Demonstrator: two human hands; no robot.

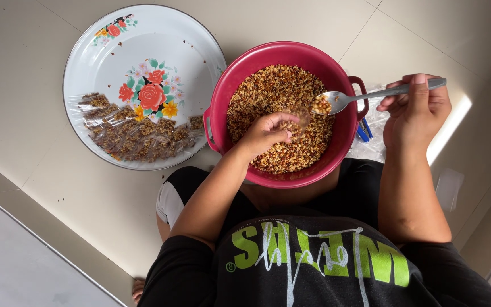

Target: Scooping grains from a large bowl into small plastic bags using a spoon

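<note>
Red basin (223, 108) of roasted nuts (268, 91): left hand (265, 133) pinches a clear pouch (298, 122) open; right hand (416, 105), fingers wrapped around the spoon (342, 101), should tip slowly just above those fingertips.

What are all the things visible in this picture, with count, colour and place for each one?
Basin: one, red-pink with side handles, on the floor in front of the person, filled with nuts.
Nuts: many, brown and tan, inside the basin; a few on the spoon.
Spoon: one, silver, held over the basin's right side.
Tray: one, round, white with painted flowers, on the floor left of the basin.
Small packets: many, clear plastic with brown filling, on the tray's lower part.
Clear plastic bags: a pile, right of the basin; a blue item lies there, too small to tell.
Left hand: over the nuts, pinching a small clear bag.
Right hand: grips the spoon's handle.
</note>
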